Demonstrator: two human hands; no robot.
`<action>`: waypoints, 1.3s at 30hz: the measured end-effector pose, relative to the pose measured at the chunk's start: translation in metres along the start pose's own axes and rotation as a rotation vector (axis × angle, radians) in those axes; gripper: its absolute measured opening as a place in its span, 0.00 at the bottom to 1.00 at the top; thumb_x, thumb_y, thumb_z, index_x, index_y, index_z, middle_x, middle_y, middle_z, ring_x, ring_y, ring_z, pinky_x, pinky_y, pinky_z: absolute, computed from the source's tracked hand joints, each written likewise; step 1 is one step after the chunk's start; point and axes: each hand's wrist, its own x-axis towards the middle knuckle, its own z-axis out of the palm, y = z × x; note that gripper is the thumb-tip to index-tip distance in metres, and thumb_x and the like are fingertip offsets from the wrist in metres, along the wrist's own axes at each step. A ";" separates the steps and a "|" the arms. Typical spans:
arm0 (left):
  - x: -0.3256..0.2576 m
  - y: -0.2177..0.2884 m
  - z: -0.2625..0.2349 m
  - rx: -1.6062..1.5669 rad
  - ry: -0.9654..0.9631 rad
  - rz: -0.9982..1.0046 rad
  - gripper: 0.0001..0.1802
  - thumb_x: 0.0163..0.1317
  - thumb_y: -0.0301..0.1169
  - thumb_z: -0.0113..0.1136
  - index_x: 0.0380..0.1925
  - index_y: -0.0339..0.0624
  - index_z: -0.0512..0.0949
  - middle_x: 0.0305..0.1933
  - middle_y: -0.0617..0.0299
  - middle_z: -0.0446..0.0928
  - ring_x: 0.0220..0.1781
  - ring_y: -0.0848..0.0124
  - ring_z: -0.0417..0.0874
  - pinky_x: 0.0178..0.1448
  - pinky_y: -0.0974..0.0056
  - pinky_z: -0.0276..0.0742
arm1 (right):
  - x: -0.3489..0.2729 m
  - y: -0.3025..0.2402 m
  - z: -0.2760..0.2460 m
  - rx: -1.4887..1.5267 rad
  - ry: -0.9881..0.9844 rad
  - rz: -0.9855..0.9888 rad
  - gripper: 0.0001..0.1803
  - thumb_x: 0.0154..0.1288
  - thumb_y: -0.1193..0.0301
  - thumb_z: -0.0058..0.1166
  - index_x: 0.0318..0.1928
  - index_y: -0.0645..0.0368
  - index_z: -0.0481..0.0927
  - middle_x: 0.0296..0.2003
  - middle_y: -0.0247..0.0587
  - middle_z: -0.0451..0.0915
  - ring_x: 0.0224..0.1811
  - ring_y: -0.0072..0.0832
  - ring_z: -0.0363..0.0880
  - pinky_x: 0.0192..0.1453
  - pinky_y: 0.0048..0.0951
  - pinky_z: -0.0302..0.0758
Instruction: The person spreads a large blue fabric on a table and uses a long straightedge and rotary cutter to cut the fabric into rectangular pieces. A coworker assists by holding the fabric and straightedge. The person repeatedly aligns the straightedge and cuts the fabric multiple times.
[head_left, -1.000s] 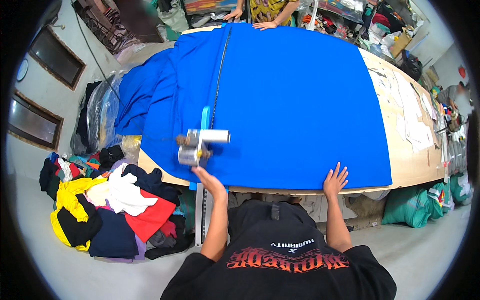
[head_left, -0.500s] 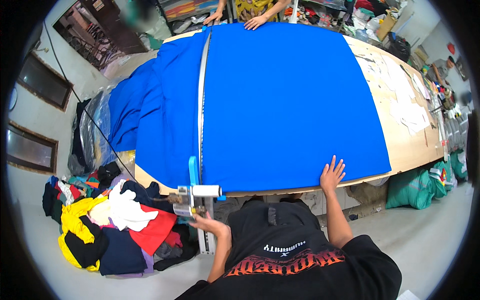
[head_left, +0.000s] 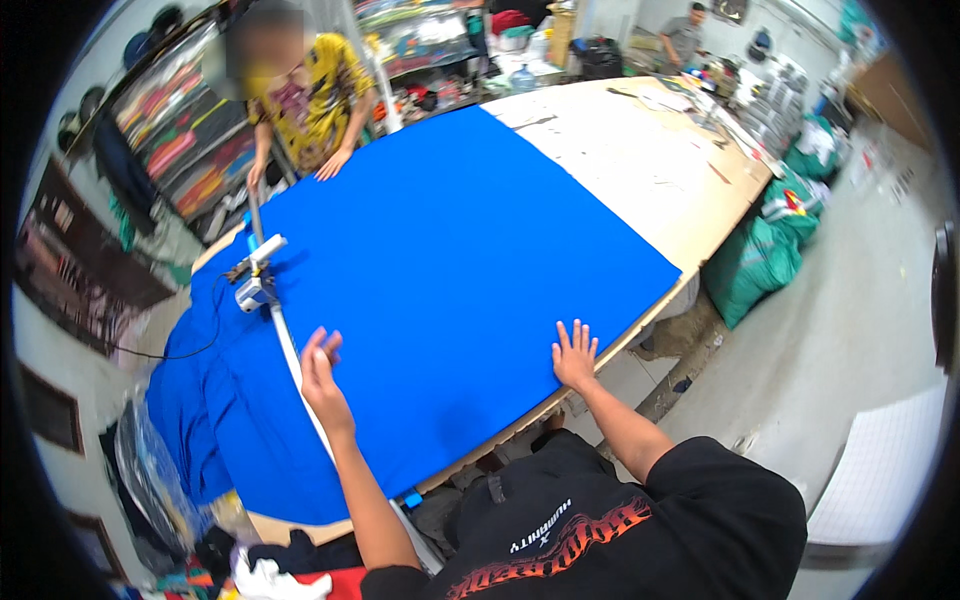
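A wide sheet of blue fabric (head_left: 450, 250) covers much of the table, smooth on the right and bunched in folds on the left. Across it runs a long metal rail (head_left: 290, 350), carrying a corded fabric end cutter (head_left: 256, 290) towards the far side. My left hand (head_left: 322, 380) is raised over the cloth beside the rail, holding nothing; its fingers are apart and slightly blurred. Fingers spread, my right hand (head_left: 573, 355) lies flat on the fabric near the table's front edge.
Across the table, a person in a yellow patterned shirt (head_left: 310, 105) has one hand on the cloth, another at the rail's far end. The wooden tabletop (head_left: 590, 140) shows at right. Green sacks (head_left: 755, 265) stand beside it. Loose clothes (head_left: 275, 580) lie lower left. A black cord (head_left: 170, 355) trails left.
The cutter has travelled along the rail from the near edge to the far side. My left hand has let go of it and risen over the cloth. The view has turned right.
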 end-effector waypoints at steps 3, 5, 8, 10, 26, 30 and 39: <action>-0.064 -0.023 0.002 0.194 -0.108 0.054 0.16 0.81 0.28 0.49 0.60 0.31 0.79 0.55 0.51 0.84 0.60 0.63 0.85 0.64 0.60 0.80 | -0.005 -0.008 -0.005 0.044 0.037 0.012 0.35 0.82 0.54 0.40 0.84 0.43 0.53 0.84 0.57 0.44 0.87 0.57 0.38 0.85 0.67 0.35; -0.121 -0.066 -0.016 0.060 -0.004 -0.070 0.15 0.81 0.27 0.49 0.59 0.28 0.78 0.58 0.49 0.82 0.60 0.60 0.86 0.67 0.57 0.80 | -0.009 -0.019 -0.004 0.091 0.137 0.009 0.34 0.81 0.58 0.43 0.82 0.49 0.57 0.83 0.59 0.47 0.86 0.58 0.39 0.85 0.67 0.36; -0.229 -0.106 -0.067 0.320 0.250 -0.196 0.16 0.81 0.26 0.49 0.61 0.29 0.77 0.61 0.47 0.79 0.61 0.55 0.85 0.70 0.56 0.78 | -0.021 -0.047 0.001 0.107 0.202 -0.112 0.33 0.80 0.60 0.44 0.80 0.53 0.59 0.82 0.61 0.48 0.86 0.59 0.41 0.85 0.67 0.38; -0.310 -0.142 -0.113 0.535 0.569 -0.146 0.19 0.81 0.33 0.49 0.55 0.25 0.79 0.52 0.42 0.83 0.55 0.52 0.87 0.63 0.55 0.80 | -0.041 -0.102 -0.009 0.131 0.117 -0.302 0.31 0.80 0.61 0.44 0.79 0.55 0.61 0.82 0.61 0.50 0.85 0.60 0.43 0.84 0.67 0.39; -0.457 -0.125 -0.175 0.795 0.660 -0.948 0.34 0.80 0.52 0.44 0.36 0.28 0.84 0.28 0.40 0.83 0.32 0.41 0.81 0.43 0.43 0.73 | -0.212 -0.334 0.073 0.126 -0.200 -1.152 0.36 0.83 0.57 0.37 0.82 0.63 0.53 0.83 0.58 0.47 0.87 0.50 0.39 0.87 0.59 0.37; -0.453 -0.107 -0.171 0.862 0.726 -1.015 0.35 0.80 0.54 0.43 0.32 0.30 0.83 0.26 0.42 0.82 0.31 0.40 0.81 0.41 0.41 0.71 | -0.214 -0.336 0.071 0.050 -0.203 -1.212 0.35 0.83 0.57 0.37 0.80 0.65 0.57 0.83 0.60 0.47 0.87 0.51 0.39 0.86 0.62 0.36; -0.431 -0.058 -0.172 0.902 0.746 -0.996 0.37 0.80 0.53 0.44 0.24 0.30 0.79 0.19 0.47 0.77 0.25 0.46 0.77 0.36 0.42 0.68 | -0.175 -0.370 0.071 0.093 -0.388 -1.577 0.31 0.81 0.58 0.41 0.76 0.61 0.67 0.79 0.58 0.58 0.85 0.47 0.50 0.87 0.62 0.39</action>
